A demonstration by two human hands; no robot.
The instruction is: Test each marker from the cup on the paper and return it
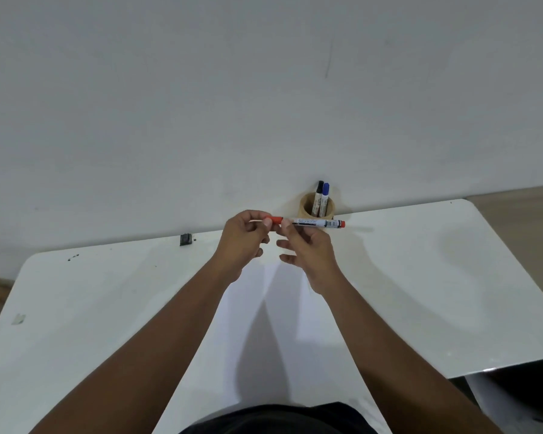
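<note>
I hold a red marker [314,223] level above the table, in front of the cup. My left hand [243,238] pinches its red cap at the left end. My right hand [308,249] grips the white barrel just right of the cap. The cap still looks seated on the barrel. A tan cup [304,211] stands at the table's far edge against the wall, holding a black marker [319,195] and a blue marker [325,198] upright. A white sheet of paper [279,339] lies on the table under my forearms.
The white table [436,277] ends at the wall behind the cup and drops off at the right. A small dark clip-like object [186,239] sits at the far edge to the left. Dark specks [72,257] mark the far left corner.
</note>
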